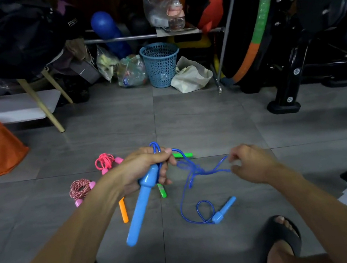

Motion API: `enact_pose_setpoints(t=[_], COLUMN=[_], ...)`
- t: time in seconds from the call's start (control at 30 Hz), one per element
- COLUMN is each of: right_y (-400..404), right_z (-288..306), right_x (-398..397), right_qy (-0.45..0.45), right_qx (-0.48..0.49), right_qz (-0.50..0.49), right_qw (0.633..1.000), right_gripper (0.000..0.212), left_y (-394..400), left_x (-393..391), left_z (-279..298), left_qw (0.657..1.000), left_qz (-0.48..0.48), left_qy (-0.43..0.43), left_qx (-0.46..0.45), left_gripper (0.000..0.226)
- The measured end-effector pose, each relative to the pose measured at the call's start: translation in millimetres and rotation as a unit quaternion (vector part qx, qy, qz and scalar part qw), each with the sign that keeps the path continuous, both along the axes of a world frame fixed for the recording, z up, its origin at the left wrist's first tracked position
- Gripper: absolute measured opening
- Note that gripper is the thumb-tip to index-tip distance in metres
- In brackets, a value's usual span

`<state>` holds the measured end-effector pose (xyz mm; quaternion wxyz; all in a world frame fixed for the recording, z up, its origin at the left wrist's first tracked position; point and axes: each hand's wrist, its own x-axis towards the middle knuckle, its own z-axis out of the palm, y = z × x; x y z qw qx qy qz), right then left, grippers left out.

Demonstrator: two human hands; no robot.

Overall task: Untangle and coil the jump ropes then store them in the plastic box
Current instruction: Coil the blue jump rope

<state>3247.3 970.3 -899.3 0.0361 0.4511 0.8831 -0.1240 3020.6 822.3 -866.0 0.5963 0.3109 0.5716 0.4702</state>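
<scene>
— What's on the floor (199, 112)?
— I see two coiled pink ropes (103, 162) at left, orange (123, 209) and green handles (162, 190), a blue handle (224, 210), and a basket (160, 64) farther back.

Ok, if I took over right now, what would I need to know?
Left hand grips one blue handle plus a few loops of blue cord.
Right hand pinches the cord at a tangle; the other blue handle lies on the floor.
Done: the pink rope and the striped rope lie coiled on the floor.
Left: finish untangling and coiling the blue one, then the green handles and orange handle under the left hand. I can't see the box, so nothing looks stored yet.
</scene>
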Motion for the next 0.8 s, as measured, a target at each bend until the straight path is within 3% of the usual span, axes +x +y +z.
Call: enact_pose_setpoints(t=[0.07, 0.13, 0.2, 0.27, 0.37, 0.43, 0.5, 0.6, 0.63, 0.67, 0.8], right_y=[-16, -32, -43, -45, -32, -22, -16, -12, -11, -12, -18], right_z=[11, 24, 28, 24, 11, 6, 8, 22, 25, 28, 21], right_x=[-20, -36, -45, -48, -40, -33, -27, -27, -29, -31, -42], right_qy=[0.184, 0.32, 0.355, 0.338, 0.278, 0.276, 0.359, 0.51, 0.527, 0.522, 0.424], right_qx=[-0.044, -0.17, -0.327, -0.406, -0.342, -0.318, -0.363, -0.415, -0.41, -0.392, -0.281], right_qz=[0.033, 0.058, 0.085, 0.088, 0.063, 0.021, -0.062, -0.128, -0.134, -0.139, -0.135], right_qw=[0.981, 0.93, 0.872, 0.844, 0.896, 0.907, 0.858, 0.742, 0.732, 0.745, 0.85], right_gripper=[0.023, 0.043, 0.053, 0.035, 0.015, 0.011, 0.015, 0.012, 0.009, 0.006, 0.014], left_y=[2, 4, 6, 5, 2, 1, -1, -3, -4, -5, -4], left_x=[6, 10, 14, 15, 6, -4, -12, -12, -8, -3, 23], left_z=[1, 1, 2, 3, 8, 11, 11, 9, 8, 8, 9], left_qw=[0.999, 0.999, 0.997, 0.997, 0.994, 0.982, 0.974, 0.987, 0.991, 0.994, 0.992], left_qz=[-0.031, -0.048, -0.064, -0.066, 0.003, 0.063, 0.097, 0.079, 0.06, 0.04, -0.033], left_qy=[-0.011, -0.014, -0.015, -0.019, -0.096, -0.157, -0.184, -0.134, -0.117, -0.105, -0.124], left_qx=[0.009, 0.016, 0.03, 0.038, 0.057, 0.087, 0.093, 0.031, 0.009, -0.004, 0.005], left_gripper=[0.031, 0.033, 0.033, 0.031, 0.028, 0.028, 0.028, 0.028, 0.029, 0.03, 0.026])
